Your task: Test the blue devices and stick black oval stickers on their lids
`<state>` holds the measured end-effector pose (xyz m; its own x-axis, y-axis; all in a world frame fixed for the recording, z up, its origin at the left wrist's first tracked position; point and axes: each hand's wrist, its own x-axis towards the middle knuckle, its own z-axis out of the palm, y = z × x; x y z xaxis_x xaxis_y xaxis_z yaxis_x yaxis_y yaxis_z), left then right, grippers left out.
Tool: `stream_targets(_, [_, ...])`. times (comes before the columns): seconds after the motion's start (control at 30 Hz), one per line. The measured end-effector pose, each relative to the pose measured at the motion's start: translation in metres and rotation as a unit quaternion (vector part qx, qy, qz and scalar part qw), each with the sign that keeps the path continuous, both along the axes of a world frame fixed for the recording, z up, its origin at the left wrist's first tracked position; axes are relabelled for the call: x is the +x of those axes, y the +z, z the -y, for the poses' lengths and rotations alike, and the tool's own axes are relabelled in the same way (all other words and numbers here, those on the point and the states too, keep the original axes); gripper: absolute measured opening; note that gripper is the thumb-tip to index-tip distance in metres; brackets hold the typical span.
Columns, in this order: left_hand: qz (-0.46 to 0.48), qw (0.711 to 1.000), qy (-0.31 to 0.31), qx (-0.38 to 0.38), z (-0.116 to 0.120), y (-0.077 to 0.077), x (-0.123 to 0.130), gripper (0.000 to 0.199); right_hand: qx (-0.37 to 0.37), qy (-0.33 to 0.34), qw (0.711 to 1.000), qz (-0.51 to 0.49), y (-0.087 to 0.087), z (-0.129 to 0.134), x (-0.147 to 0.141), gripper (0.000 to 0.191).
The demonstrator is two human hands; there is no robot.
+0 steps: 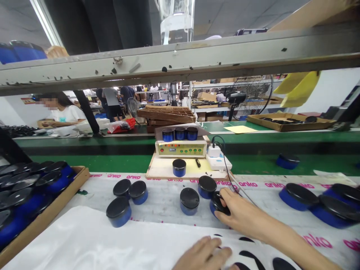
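Observation:
My right hand (239, 210) is closed around a round blue container with a black top (216, 202) on the wrapped bench surface. Two like containers stand just left of it, a nearer one (189, 201) and a farther one (207, 186). Below, my left hand (204, 255) lies with its fingers stretched out on a white sheet (118, 247). Black curved shapes (249, 258) show on the sheet beside its fingertips. A group of three more containers (119, 212) sits farther left.
A cardboard tray (81, 174) full of blue containers fills the left side. Behind stands a control box (181, 149) with three containers on top. A power adapter (215, 152) and its cable lie beside it. More containers (298, 196) stand at right. An overhead shelf (180, 62) crosses above.

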<state>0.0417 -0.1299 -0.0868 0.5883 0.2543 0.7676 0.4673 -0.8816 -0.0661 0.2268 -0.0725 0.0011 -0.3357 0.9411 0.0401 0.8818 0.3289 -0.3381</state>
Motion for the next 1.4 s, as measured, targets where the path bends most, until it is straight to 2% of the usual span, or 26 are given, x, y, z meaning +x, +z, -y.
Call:
stream_targets(0.03, [-0.014,0.998,-0.037,-0.049,-0.008,0.024,-0.007,0.014,-0.005,-0.005,1.000,0.001,0.008,-0.002,0.002,0.017])
stream_targets(0.07, [-0.041,0.987,-0.038,-0.150,-0.017,0.048,-0.015,0.020,0.001,-0.013,1.000,0.001,0.016,-0.005,0.003,0.019])
stream_targets(0.1, [-0.038,0.968,0.005,-0.248,-0.027,0.067,-0.024,0.026,0.018,-0.019,1.000,0.000,0.022,-0.009,0.002,0.019])
stream_targets(0.13, [-0.033,0.948,0.042,-0.315,-0.038,0.081,-0.033,0.037,0.038,-0.023,0.999,-0.001,0.027,-0.014,0.000,0.019])
stream_targets(0.2, [-0.025,0.911,0.052,-0.408,-0.058,0.089,-0.044,0.067,0.059,-0.014,0.998,-0.004,0.030,-0.026,-0.009,0.018])
stream_targets(0.27, [-0.018,0.893,0.040,-0.448,-0.072,0.078,-0.047,0.071,0.051,0.000,0.999,-0.008,0.023,-0.040,-0.021,0.019])
stream_targets(0.33, [-0.008,0.891,0.040,-0.452,-0.079,0.062,-0.045,0.069,0.038,0.009,0.999,-0.014,0.015,-0.053,-0.030,0.019])
stream_targets(0.43, [0.037,0.881,0.060,-0.469,-0.079,0.047,-0.041,0.080,0.038,0.011,0.999,-0.033,0.009,-0.064,-0.033,0.015])
stream_targets(0.53, [0.073,0.865,0.066,-0.493,-0.076,0.044,-0.041,0.082,0.043,0.018,0.998,-0.053,0.013,-0.064,-0.027,0.012])
stream_targets(0.67, [0.078,0.870,0.052,-0.484,-0.076,0.044,-0.044,0.074,0.032,0.043,0.997,-0.064,0.018,-0.059,-0.023,0.015])
stream_targets(0.73, [0.075,0.870,0.048,-0.486,-0.077,0.046,-0.044,0.078,0.041,0.040,0.995,-0.078,0.021,-0.055,-0.024,0.011])
stream_targets(0.8, [0.074,0.874,0.054,-0.478,-0.077,0.052,-0.045,0.088,0.057,0.032,0.993,-0.100,0.028,-0.050,-0.026,0.011])
stream_targets(0.87, [0.081,0.889,0.066,-0.445,-0.076,0.063,-0.044,0.094,0.067,0.040,0.987,-0.143,0.039,-0.041,-0.030,0.023])
stream_targets(0.97, [0.088,0.920,0.059,-0.377,-0.071,0.087,-0.042,0.090,0.064,0.088,0.973,-0.203,0.056,-0.021,-0.042,0.030])
stream_targets(1.07, [0.086,0.940,0.021,-0.329,-0.061,0.108,-0.041,0.077,0.061,0.104,0.969,-0.216,0.065,-0.003,-0.057,0.014])
stream_targets(1.13, [0.089,0.944,0.021,-0.318,-0.053,0.117,-0.042,0.072,0.069,0.095,0.966,-0.232,0.065,0.003,-0.066,0.006])
stream_targets(1.3, [0.091,0.929,0.091,-0.347,-0.037,0.123,-0.047,0.074,0.070,0.075,0.963,-0.248,0.060,0.002,-0.084,0.011])
stream_targets(1.4, [0.084,0.929,0.116,-0.342,-0.029,0.119,-0.059,0.075,0.076,0.108,0.966,-0.221,0.065,0.004,-0.084,0.014])
